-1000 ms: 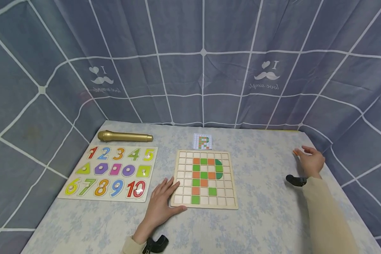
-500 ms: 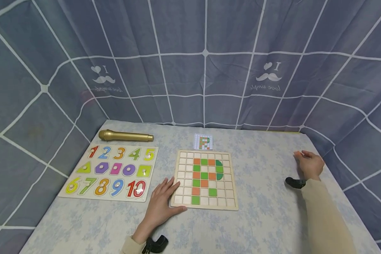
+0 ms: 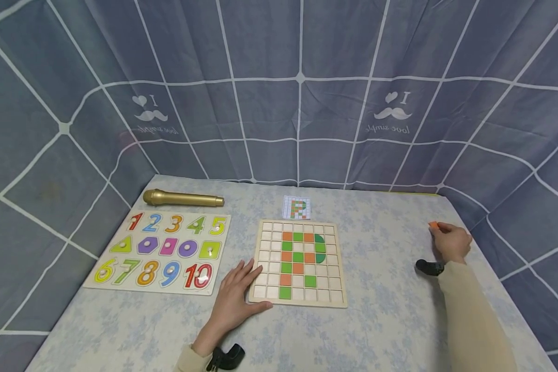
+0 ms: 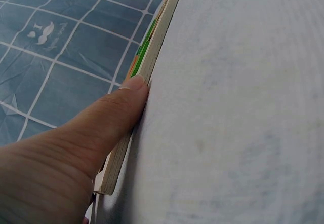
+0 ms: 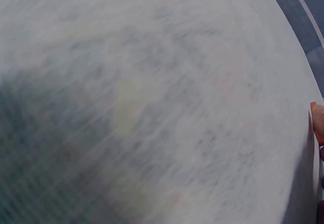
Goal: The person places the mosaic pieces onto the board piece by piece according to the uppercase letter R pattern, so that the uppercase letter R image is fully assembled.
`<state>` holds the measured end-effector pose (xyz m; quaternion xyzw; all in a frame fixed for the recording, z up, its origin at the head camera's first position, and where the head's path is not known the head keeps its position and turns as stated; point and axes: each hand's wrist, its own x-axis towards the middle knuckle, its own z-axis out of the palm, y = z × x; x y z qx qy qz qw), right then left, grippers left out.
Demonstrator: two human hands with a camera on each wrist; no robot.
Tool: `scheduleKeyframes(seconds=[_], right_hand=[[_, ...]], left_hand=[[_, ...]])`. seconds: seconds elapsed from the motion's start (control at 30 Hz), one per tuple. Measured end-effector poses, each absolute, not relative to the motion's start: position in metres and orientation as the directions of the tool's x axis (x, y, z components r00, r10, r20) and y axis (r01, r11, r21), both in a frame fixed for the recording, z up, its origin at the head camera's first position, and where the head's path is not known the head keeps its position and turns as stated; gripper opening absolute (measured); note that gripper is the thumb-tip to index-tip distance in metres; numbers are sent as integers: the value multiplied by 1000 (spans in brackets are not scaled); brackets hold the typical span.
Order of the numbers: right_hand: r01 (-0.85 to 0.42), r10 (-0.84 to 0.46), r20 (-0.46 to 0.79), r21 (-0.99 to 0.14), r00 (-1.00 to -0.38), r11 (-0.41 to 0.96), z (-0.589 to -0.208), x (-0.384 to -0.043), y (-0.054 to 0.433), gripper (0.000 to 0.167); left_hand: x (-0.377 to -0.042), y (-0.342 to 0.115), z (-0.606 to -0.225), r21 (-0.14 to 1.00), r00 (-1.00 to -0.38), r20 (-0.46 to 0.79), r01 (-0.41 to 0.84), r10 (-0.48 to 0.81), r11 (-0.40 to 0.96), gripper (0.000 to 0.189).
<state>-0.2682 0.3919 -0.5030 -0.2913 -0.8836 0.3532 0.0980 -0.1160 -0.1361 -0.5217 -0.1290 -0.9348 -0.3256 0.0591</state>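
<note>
Over on the right side of the table, my right hand point(image 3: 452, 243) pinches a small orange tile point(image 3: 434, 225) between thumb and fingers. Only the tile's edge point(image 5: 313, 104) and part of a fingertip show in the right wrist view. My left hand point(image 3: 234, 299) rests at the lower left corner of a square wooden grid board point(image 3: 340, 299), fingers straight along its left side. In the left wrist view the thumb point(image 4: 121, 100) presses against the board's near edge. Green and orange tiles point(image 3: 298, 256) sit in the board's cells, with two dark green rounded pieces at the right.
A small printed card point(image 3: 296, 207) with a coloured letter pattern lies behind the board. To the left is a number and shape puzzle point(image 3: 160, 251), with a gold microphone point(image 3: 183, 198) behind it. A blue checked curtain point(image 3: 269, 113) encloses the back and sides.
My right hand has turned slightly and shifted a little left, the orange tile still in its fingers. The left hand and the board have stayed in place.
</note>
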Motion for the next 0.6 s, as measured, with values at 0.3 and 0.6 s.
scheduleKeyframes(seconds=[0.3,0.6], right_hand=[[473,595,-65,-678,-801,563,-502,-269,395,48],[488,602,-81,-677,-794,552,-500,-271,395,43]], left_hand=[[-116,-135,-521,598,-960,188,279,207,751,87],[-117,-135,-521,594,-961,186,276,204,756,87]])
